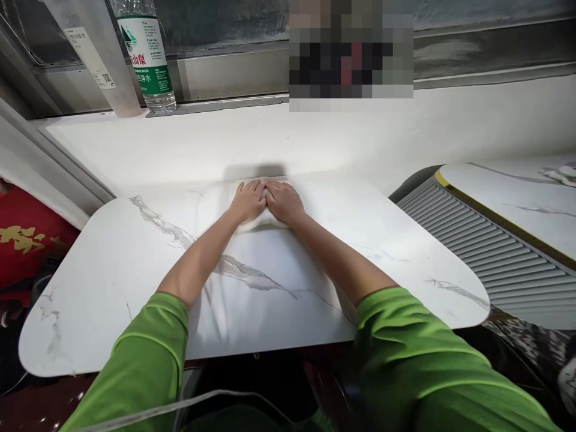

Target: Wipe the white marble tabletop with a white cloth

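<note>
A folded white cloth [260, 224] lies on the white marble-patterned table [153, 264], near its far edge by the wall. My left hand [248, 201] rests flat on the cloth, fingers stretched forward. Beside it, my right hand [284, 201] also presses down flat on the cloth, and the two hands touch or nearly touch along their inner sides. Both palms are hidden against the cloth. Green sleeves end around my elbows.
On the ledge at the upper left stand a clear water bottle [150, 66] and a tall translucent container [96, 57]. To the right is another counter [517, 198] with a ribbed grey side. Something red with gold lettering [31, 237] is at the left edge.
</note>
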The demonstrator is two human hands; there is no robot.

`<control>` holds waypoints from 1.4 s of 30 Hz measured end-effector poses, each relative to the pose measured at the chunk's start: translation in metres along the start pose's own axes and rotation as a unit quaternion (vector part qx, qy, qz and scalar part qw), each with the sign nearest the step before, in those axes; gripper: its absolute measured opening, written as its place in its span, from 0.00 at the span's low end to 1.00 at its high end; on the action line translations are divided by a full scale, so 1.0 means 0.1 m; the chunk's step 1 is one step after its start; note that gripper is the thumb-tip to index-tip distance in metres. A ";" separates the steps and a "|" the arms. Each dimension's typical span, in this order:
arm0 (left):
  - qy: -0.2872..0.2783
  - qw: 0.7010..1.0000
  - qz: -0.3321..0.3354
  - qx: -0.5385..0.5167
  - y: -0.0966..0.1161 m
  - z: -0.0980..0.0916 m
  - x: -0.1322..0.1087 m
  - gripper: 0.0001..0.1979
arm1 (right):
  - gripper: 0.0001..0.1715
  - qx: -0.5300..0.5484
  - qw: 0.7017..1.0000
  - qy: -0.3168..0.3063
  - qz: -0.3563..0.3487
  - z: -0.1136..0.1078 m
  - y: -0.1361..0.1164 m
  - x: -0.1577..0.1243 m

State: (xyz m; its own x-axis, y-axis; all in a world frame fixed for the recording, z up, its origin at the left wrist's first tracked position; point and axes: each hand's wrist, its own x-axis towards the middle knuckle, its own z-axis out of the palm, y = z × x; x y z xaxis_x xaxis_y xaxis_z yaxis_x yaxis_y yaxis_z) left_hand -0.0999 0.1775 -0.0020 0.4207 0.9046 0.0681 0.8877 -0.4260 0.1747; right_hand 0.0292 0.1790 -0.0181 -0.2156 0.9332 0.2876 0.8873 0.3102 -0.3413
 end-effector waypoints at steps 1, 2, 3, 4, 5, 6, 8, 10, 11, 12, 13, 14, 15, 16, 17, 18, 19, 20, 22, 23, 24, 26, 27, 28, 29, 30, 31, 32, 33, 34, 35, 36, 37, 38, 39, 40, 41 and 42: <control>0.001 1.000 -0.004 -0.002 -0.02 -0.01 0.03 0.27 | 0.29 0.005 1.000 0.002 0.000 0.02 0.02 0.05; 0.001 1.000 -0.009 -0.004 -0.02 -0.01 0.05 0.27 | 0.29 0.007 1.000 0.004 0.000 0.03 0.03 0.08; 0.001 1.000 -0.013 -0.005 -0.02 -0.02 0.06 0.27 | 0.29 0.008 1.000 0.007 -0.002 0.04 0.04 0.09; 0.000 1.000 -0.017 -0.005 -0.01 -0.02 0.05 0.27 | 0.29 0.006 1.000 0.010 -0.004 0.05 0.05 0.08; -0.001 1.000 -0.018 -0.003 0.00 -0.03 0.03 0.27 | 0.29 0.002 1.000 0.011 -0.004 0.05 0.05 0.06; -0.003 1.000 -0.018 -0.001 0.02 -0.03 0.00 0.27 | 0.29 -0.003 1.000 0.010 -0.003 0.04 0.04 0.03; -0.006 1.000 -0.013 0.005 0.06 -0.03 -0.09 0.27 | 0.30 -0.017 1.000 0.004 0.001 0.01 0.00 -0.07; -0.004 1.000 -0.006 0.013 0.10 -0.03 -0.23 0.26 | 0.30 -0.028 1.000 -0.002 0.000 -0.03 -0.06 -0.21; -0.003 1.000 -0.003 0.018 0.12 -0.02 -0.31 0.27 | 0.30 -0.032 0.999 -0.004 -0.006 -0.04 -0.10 -0.30; 0.000 1.000 0.001 0.022 0.13 -0.02 -0.41 0.27 | 0.30 -0.033 0.999 -0.004 -0.013 -0.06 -0.15 -0.39; 0.003 1.000 0.006 0.025 0.15 -0.01 -0.52 0.27 | 0.30 -0.033 0.999 -0.002 -0.022 -0.07 -0.20 -0.50; 0.008 0.999 0.015 0.028 0.17 -0.01 -0.65 0.27 | 0.30 -0.033 0.999 0.002 -0.030 -0.09 -0.26 -0.62; 0.015 0.999 0.025 0.030 0.19 0.00 -0.79 0.26 | 0.30 -0.032 0.999 0.006 -0.037 -0.10 -0.33 -0.74; 0.024 0.999 0.036 0.031 0.21 0.00 -0.95 0.26 | 0.31 -0.032 0.999 0.009 -0.042 -0.11 -0.40 -0.88; 0.034 0.998 0.045 0.033 0.23 0.01 -1.13 0.26 | 0.31 -0.033 0.998 0.010 -0.048 -0.12 -0.48 -1.02; 0.043 0.997 0.051 0.036 0.26 0.00 -1.31 0.26 | 0.31 -0.035 0.998 0.010 -0.054 -0.13 -0.56 -1.17; 0.050 0.997 0.052 0.039 0.30 0.00 -1.49 0.26 | 0.31 -0.038 0.997 0.007 -0.061 -0.15 -0.64 -1.31; 0.055 0.996 0.049 0.044 0.33 -0.01 -1.67 0.26 | 0.31 -0.040 0.997 0.003 -0.072 -0.17 -0.72 -1.45; 0.063 0.996 0.037 0.054 0.41 -0.02 -2.00 0.27 | 0.31 -0.042 0.994 -0.003 -0.103 -0.21 -0.86 -1.70; 0.066 0.996 0.031 0.057 0.44 -0.03 -2.14 0.27 | 0.31 -0.042 0.992 -0.006 -0.121 -0.22 -0.92 -1.80; 0.067 0.996 0.028 0.060 0.46 -0.04 -2.25 0.27 | 0.31 -0.042 0.990 -0.009 -0.136 -0.24 -0.97 -1.88; 0.063 0.996 0.026 0.060 0.50 -0.05 -2.38 0.27 | 0.31 -0.041 0.987 -0.015 -0.156 -0.27 -1.03 -1.97; 0.059 0.996 0.027 0.060 0.50 -0.05 -2.41 0.27 | 0.32 -0.041 0.986 -0.017 -0.160 -0.28 -1.04 -1.99; 0.056 0.996 0.026 0.059 0.50 -0.05 -2.41 0.27 | 0.32 -0.039 0.986 -0.019 -0.161 -0.28 -1.05 -1.98; 0.054 0.997 0.024 0.057 0.49 -0.05 -2.40 0.27 | 0.32 -0.037 0.986 -0.020 -0.161 -0.27 -1.05 -1.96; 0.054 0.997 0.022 0.056 0.47 -0.05 -2.37 0.27 | 0.32 -0.035 0.986 -0.021 -0.160 -0.26 -1.04 -1.92; 0.056 0.997 0.019 0.055 0.44 -0.05 -2.33 0.27 | 0.31 -0.033 0.986 -0.021 -0.159 -0.24 -1.04 -1.87; 0.059 0.997 0.017 0.053 0.39 -0.05 -2.27 0.27 | 0.31 -0.031 0.987 -0.020 -0.157 -0.21 -1.03 -1.80; 0.061 0.997 0.017 0.050 0.34 -0.05 -2.20 0.27 | 0.31 -0.030 0.987 -0.019 -0.154 -0.17 -1.02 -1.72; 0.062 0.997 0.018 0.047 0.26 -0.05 -2.12 0.27 | 0.31 -0.029 0.988 -0.018 -0.148 -0.13 -1.02 -1.62; 0.060 0.997 0.020 0.045 0.18 -0.06 -2.03 0.27 | 0.30 -0.029 0.990 -0.016 -0.140 -0.08 -1.02 -1.51; 0.054 0.997 0.021 0.042 0.08 -0.07 -1.92 0.27 | 0.30 -0.027 0.991 -0.014 -0.131 -0.03 -1.02 -1.39; 0.046 0.998 0.022 0.038 -0.03 -0.08 -1.81 0.27 | 0.30 -0.026 0.992 -0.012 -0.121 0.01 -1.02 -1.25; 0.038 0.998 0.020 0.035 -0.15 -0.09 -1.68 0.27 | 0.29 -0.023 0.993 -0.009 -0.112 0.06 -1.03 -1.11; 0.033 0.999 0.016 0.031 -0.27 -0.10 -1.55 0.27 | 0.29 -0.018 0.994 -0.005 -0.106 0.11 -1.03 -0.96; 0.030 0.999 0.010 0.029 -0.38 -0.10 -1.42 0.27 | 0.28 -0.013 0.995 -0.001 -0.103 0.16 -1.03 -0.81; 0.029 0.999 0.003 0.027 -0.49 -0.11 -1.29 0.26 | 0.28 -0.008 0.995 0.003 -0.102 0.20 -1.03 -0.65; 0.031 0.999 -0.003 0.027 -0.60 -0.12 -1.16 0.25 | 0.27 -0.003 0.995 0.006 -0.102 0.24 -1.03 -0.51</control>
State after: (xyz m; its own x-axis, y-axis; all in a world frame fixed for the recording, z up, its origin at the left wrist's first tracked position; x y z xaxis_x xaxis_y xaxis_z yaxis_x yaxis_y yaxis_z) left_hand -0.2040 0.0982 -0.0084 0.4047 0.9055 0.1273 0.8995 -0.4193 0.1229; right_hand -0.0612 0.1041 -0.0191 -0.3868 0.8488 0.3606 0.8281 0.4917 -0.2691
